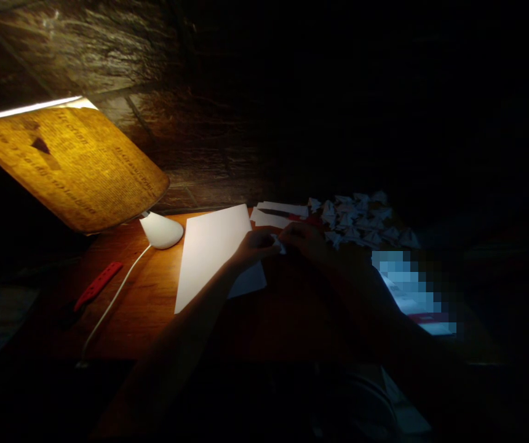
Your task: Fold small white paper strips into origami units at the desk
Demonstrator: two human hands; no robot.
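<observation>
Fingers [264, 237] of the bare left hand [250, 246] and bare right hand [305, 239] are gripping a small folded white paper piece [280, 245] near mid-frame, nearly closed around it. A large rectangular white paper sheet [213, 246] is lying partly behind the left forearm [200, 315]; folded white paper shapes [354, 219] are clustering right of centre.

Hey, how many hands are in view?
2: the left hand, seen against the large white sheet, and the right hand beside it, both at a small white paper piece. Darkness may hide others.
</observation>
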